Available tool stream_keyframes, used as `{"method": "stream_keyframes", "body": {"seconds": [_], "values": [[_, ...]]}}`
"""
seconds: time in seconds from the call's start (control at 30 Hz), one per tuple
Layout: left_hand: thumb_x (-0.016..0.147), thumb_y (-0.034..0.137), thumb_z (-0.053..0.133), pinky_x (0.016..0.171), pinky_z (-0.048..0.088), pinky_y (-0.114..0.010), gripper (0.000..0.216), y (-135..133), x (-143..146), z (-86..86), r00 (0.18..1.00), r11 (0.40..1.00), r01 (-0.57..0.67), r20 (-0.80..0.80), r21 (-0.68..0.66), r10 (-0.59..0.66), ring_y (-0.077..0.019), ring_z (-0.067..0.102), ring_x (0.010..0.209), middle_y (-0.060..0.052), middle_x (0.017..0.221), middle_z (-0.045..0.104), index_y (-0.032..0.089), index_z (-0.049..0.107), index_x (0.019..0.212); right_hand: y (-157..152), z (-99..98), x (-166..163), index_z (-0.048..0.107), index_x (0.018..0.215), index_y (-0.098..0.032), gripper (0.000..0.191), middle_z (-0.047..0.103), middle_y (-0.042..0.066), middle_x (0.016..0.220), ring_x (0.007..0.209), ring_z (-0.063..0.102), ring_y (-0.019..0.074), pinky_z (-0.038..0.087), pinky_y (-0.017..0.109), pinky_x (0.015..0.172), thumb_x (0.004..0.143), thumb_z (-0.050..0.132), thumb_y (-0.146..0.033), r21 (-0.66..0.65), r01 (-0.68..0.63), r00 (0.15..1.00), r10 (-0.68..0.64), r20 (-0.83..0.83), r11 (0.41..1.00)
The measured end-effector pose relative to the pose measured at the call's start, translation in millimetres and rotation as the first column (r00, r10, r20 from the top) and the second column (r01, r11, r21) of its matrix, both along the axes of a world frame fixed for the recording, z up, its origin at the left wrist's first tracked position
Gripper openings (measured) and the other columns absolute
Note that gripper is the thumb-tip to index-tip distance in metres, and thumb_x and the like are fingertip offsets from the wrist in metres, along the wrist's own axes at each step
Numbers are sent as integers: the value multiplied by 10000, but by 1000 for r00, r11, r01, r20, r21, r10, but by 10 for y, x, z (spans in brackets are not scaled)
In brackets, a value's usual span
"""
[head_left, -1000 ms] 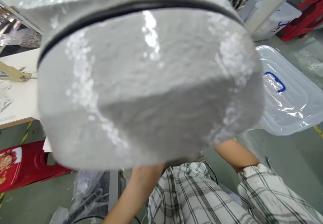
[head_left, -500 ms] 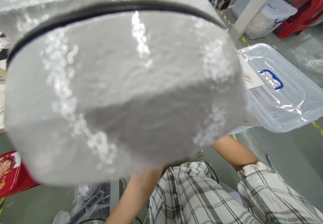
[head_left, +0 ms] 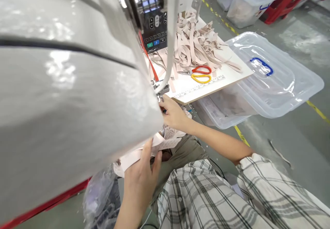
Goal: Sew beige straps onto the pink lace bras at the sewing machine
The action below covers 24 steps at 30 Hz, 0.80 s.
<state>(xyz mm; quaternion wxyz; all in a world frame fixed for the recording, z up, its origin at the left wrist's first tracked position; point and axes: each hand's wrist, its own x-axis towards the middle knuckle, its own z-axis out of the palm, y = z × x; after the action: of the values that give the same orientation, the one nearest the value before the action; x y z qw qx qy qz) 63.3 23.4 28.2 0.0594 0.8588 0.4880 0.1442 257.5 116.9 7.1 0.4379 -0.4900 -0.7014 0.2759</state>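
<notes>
A large glossy grey-white sewing machine head (head_left: 85, 119) fills the left of the view and hides part of the work. Under its lower edge, my left hand (head_left: 143, 170) grips pale pink fabric (head_left: 132, 158), with the index finger along a strip and the thumb apart from it. Close to the machine's needle area (head_left: 161, 88), my right hand (head_left: 176, 115) has its fingers curled. Its fingertips are partly hidden, so what they pinch does not show. Patterned, lace-like pink material (head_left: 170, 131) shows below that hand.
A white board (head_left: 213, 89) with a printed ruler holds a heap of pink strips (head_left: 192, 46) and red-and-yellow-handled scissors (head_left: 201, 74). A control panel (head_left: 154, 26) stands behind the machine. Clear plastic bins with a blue-handled lid (head_left: 288, 74) are at right; a plastic bag (head_left: 99, 191) lies lower left.
The view has shifted, so the machine head now sits further left. Both hands, the pink fabric, the board, the strips and the scissors have come into sight from behind it.
</notes>
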Motion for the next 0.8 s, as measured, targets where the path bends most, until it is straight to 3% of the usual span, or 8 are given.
{"method": "stream_keyframes", "body": {"seconds": [0.1, 0.2, 0.43, 0.6, 0.8], "values": [[975, 332, 513, 623, 528, -279, 509, -17, 11, 36, 1000, 1000, 12, -7, -25, -12, -247, 732, 840, -121, 1064, 750, 187, 433, 1457, -81, -76, 17, 605, 947, -193, 102, 599, 55, 1062, 840, 562, 141, 486, 266, 712, 924, 549, -276, 20, 90, 960, -81, -267, 996], [973, 314, 517, 735, 552, -322, 495, -35, 8, 65, 1000, 999, 16, -1, -51, -16, -275, 714, 978, -123, 1103, 741, 189, 448, 1448, -160, -157, 54, 612, 958, -197, 131, 608, 52, 1011, 896, 579, 161, 485, 282, 739, 927, 560, -313, -23, 120, 917, -120, -380, 992], [977, 318, 514, 863, 545, -361, 533, -58, 11, 124, 1000, 995, -13, -23, -98, 11, -290, 665, 1120, -119, 1284, 674, 220, 400, 1488, -295, -220, 164, 627, 926, -211, 166, 618, 48, 947, 923, 585, 179, 479, 316, 790, 949, 551, -357, -110, 118, 920, -150, -361, 987], [984, 329, 495, 883, 547, -381, 538, -62, 60, 111, 999, 994, -13, -32, -108, 10, -289, 673, 1099, -119, 1271, 680, 223, 381, 1499, -402, -232, 175, 616, 883, -208, 168, 610, 46, 925, 892, 576, 174, 465, 312, 763, 950, 543, -342, -142, 104, 919, -150, -364, 984], [973, 311, 513, 996, 513, -458, 546, -59, 115, 91, 1000, 997, 2, -31, -73, -4, -328, 560, 1282, -130, 1360, 621, 219, 380, 1495, -535, -221, 165, 614, 874, -203, 154, 613, 49, 926, 871, 574, 170, 463, 313, 743, 946, 529, -309, -179, 54, 909, -122, -398, 982]]}}
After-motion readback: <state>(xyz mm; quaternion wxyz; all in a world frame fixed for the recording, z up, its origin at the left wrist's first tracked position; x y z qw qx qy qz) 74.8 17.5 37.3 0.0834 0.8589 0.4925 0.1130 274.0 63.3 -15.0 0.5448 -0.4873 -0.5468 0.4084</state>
